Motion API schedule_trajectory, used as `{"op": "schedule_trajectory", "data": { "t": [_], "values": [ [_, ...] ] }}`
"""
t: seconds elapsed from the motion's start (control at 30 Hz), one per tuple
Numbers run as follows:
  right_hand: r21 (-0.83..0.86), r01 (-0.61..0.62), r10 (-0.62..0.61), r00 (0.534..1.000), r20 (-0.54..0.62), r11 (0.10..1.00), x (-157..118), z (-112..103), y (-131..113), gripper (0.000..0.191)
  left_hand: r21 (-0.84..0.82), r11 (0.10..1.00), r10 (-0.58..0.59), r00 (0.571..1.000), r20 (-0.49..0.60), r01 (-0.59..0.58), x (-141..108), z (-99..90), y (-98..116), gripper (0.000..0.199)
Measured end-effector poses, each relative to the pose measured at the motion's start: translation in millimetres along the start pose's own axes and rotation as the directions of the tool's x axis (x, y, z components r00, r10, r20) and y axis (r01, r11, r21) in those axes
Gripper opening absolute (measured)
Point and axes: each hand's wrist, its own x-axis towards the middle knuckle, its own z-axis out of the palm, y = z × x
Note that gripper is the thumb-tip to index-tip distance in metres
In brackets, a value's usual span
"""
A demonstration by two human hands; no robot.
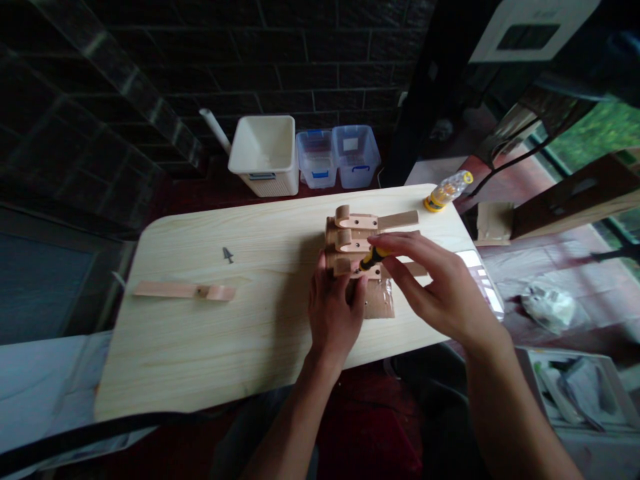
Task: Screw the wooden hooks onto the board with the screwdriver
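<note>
A yellow-and-black screwdriver (371, 259) is in my right hand (440, 280), its handle pinched between the fingers. Its tip points down at the nearest of several wooden hooks (356, 221) that sit in a row on a brown, partly film-covered board (380, 307). Dark holes or screw heads show on the hooks. My left hand (336, 317) is closed around the left end of the nearest hook, next to the screwdriver tip. Whether the tip sits in a screw is too small to tell.
On the table (260, 340) lie a few dark screws (228, 255) and a loose wooden strip with a hook (173, 290). A clear bottle with yellow ends (449, 191) stands at the far right corner, a phone-like object (481, 283) at the right edge. Plastic bins (263, 157) stand behind.
</note>
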Motion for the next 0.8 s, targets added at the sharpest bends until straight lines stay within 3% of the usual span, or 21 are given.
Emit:
{"op": "schedule_trajectory", "data": {
  "t": [0.23, 0.53, 0.8],
  "values": [
    [-0.002, -0.020, 0.020, 0.999, -0.033, 1.000, 2.0, 2.8, 1.7, 0.024, 0.007, 1.000, 0.003, 1.000, 0.003, -0.003, 0.6, -1.4, 1.5, 0.036],
    [0.022, 0.003, -0.002, 1.000, -0.020, 1.000, 0.1, 0.2, 1.7, 0.038, 0.017, 1.000, 0.020, 1.000, -0.019, -0.019, -0.4, 2.4, -1.6, 0.035],
    [-0.013, -0.017, 0.016, 0.999, -0.034, 1.000, -0.3, 1.6, 2.4, 0.026, 0.001, 1.000, 0.016, 1.000, -0.027, -0.016, 0.0, 1.5, 0.0, 0.033]
  ]
}}
